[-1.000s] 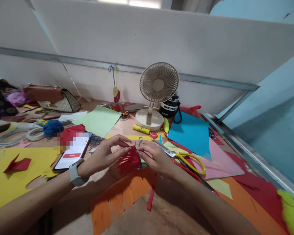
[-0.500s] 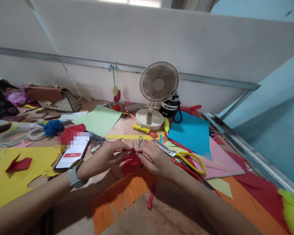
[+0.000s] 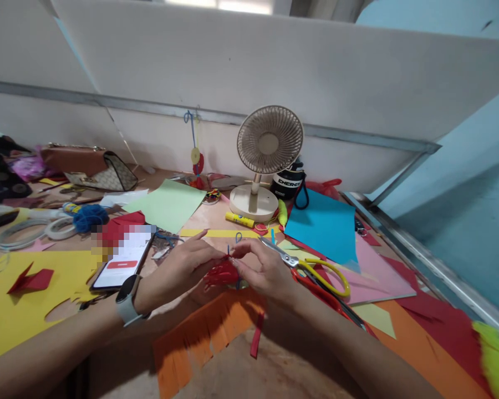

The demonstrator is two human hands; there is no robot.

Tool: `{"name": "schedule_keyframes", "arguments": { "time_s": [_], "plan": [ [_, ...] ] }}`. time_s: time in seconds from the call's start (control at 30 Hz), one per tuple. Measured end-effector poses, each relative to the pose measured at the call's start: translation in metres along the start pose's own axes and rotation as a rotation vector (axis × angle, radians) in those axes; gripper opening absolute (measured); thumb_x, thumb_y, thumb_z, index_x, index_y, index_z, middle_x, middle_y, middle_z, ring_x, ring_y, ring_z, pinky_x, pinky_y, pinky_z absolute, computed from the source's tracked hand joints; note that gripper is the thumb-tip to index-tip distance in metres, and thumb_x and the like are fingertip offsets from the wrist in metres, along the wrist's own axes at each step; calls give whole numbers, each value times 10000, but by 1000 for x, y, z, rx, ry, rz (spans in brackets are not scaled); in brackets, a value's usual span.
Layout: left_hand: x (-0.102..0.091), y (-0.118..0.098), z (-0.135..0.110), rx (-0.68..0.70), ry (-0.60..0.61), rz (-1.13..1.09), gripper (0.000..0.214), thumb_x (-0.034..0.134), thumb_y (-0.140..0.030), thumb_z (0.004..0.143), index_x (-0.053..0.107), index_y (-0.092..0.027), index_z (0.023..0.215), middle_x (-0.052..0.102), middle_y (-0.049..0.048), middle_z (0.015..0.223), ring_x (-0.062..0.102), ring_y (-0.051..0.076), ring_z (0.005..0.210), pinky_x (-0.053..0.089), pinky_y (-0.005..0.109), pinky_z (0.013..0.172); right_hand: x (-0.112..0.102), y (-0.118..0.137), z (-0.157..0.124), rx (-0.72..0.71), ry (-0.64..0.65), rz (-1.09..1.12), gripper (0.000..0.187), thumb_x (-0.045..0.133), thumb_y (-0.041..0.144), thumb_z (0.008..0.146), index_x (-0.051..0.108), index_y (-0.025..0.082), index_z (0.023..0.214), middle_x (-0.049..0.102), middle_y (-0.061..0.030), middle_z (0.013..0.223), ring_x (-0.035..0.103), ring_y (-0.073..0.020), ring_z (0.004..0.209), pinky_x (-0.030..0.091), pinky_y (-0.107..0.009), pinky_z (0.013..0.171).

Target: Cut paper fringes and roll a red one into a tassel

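Observation:
A small piece of red paper with slits cut in it [image 3: 221, 272] is held over the table between my hands. My right hand [image 3: 263, 269] pinches its top right edge between thumb and fingers. My left hand [image 3: 187, 263] closes on its upper left side, one finger raised and the thumb hidden. A bit of blue cord stands up at the fingertips, and a blue loop [image 3: 238, 238] shows just behind. Below lies orange paper cut into a fringe [image 3: 208, 327], with a narrow red strip [image 3: 256, 335] at its right end.
Yellow-handled scissors [image 3: 324, 271] lie beside my right forearm, over red-handled ones. A phone [image 3: 122, 260] lies near my left wrist. Behind stand a desk fan [image 3: 270, 144] and a yellow glue stick [image 3: 239, 219]. Blue paper [image 3: 322, 227] and tape rolls [image 3: 61, 228] lie farther out.
The red paper has turned and bunched up, showing more of its slit side. My left hand has tilted with a finger lifted, and my right fingers have curled in more.

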State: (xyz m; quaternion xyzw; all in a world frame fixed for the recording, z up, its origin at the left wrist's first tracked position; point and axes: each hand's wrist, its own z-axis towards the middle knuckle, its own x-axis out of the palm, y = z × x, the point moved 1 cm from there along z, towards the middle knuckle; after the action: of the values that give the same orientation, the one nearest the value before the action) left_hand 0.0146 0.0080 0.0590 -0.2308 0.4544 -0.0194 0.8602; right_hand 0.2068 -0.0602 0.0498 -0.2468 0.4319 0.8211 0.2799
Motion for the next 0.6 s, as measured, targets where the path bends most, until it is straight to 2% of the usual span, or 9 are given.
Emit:
{"name": "schedule_keyframes", "arguments": {
  "time_s": [0.13,0.3,0.47,0.6],
  "plan": [
    [1,1,-1,-15,-2,22,180,511,-194,916,650,-220,1027,704,22,894,621,149,795,483,392,887,1,0,0,-33,16,-12,96,571,211,870,602,198,960,672,-53,925,618,-188,884,479,-339,802],
    [3,4,-2,-25,-11,35,199,519,-190,909,646,-230,1057,715,21,927,638,153,815,506,373,865,3,-1,1,-98,-6,-28,110,563,202,882,619,186,975,679,-65,922,614,-194,901,471,-355,830],
    [2,0,0,-39,-28,94,164,490,-219,926,632,-215,1006,727,7,911,673,149,821,428,433,1015,3,-2,1,-81,11,-37,119,546,205,895,632,196,977,687,-65,921,615,-197,905,472,-363,836],
    [4,0,-2,-16,-18,124,278,472,-206,931,530,-223,1202,704,39,1056,666,162,936,369,471,1066,2,-2,2,-84,39,-32,135,513,178,896,627,192,968,685,-70,925,616,-197,895,476,-363,821]
  ]
}}
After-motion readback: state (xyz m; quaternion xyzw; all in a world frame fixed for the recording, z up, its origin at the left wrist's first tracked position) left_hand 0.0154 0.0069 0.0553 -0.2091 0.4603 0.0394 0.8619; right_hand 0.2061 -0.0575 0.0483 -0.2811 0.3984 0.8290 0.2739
